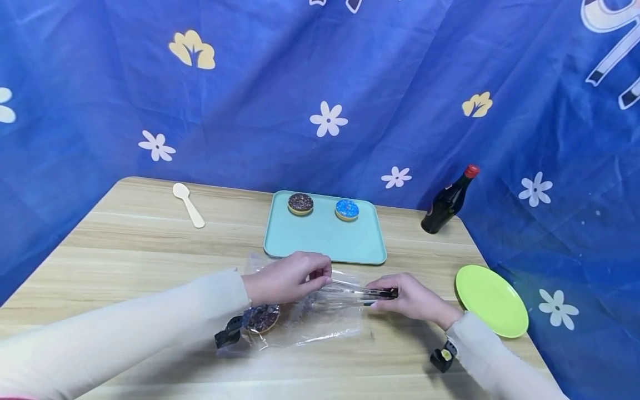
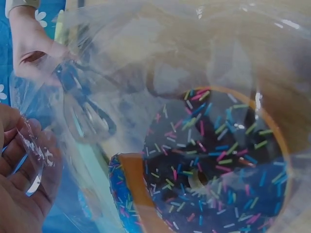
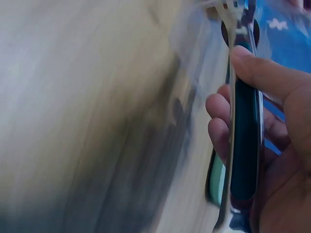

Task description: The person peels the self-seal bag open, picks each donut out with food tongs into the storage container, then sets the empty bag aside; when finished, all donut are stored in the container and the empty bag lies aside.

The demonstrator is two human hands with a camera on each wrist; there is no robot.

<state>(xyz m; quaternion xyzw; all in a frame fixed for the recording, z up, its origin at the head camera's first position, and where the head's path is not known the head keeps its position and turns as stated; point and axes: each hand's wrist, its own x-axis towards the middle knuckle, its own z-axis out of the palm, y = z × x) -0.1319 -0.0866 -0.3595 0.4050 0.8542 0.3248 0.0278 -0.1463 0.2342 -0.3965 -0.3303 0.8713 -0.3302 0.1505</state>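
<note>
My left hand pinches the edge of a clear plastic bag above the table. Inside the bag, toward its left end, lies a chocolate doughnut with coloured sprinkles. Against it, in the left wrist view, shows a blue-topped doughnut, seen through the plastic. Metal tongs with dark handle grips are held in my right hand, thumb on one arm and fingers around the other. The tongs' looped tips are at the bag's right end, behind or within the film; I cannot tell which.
Behind the bag is a turquoise tray bearing a chocolate doughnut and a blue doughnut. A pale spoon lies at the back left. At the right stand a dark bottle and a green plate.
</note>
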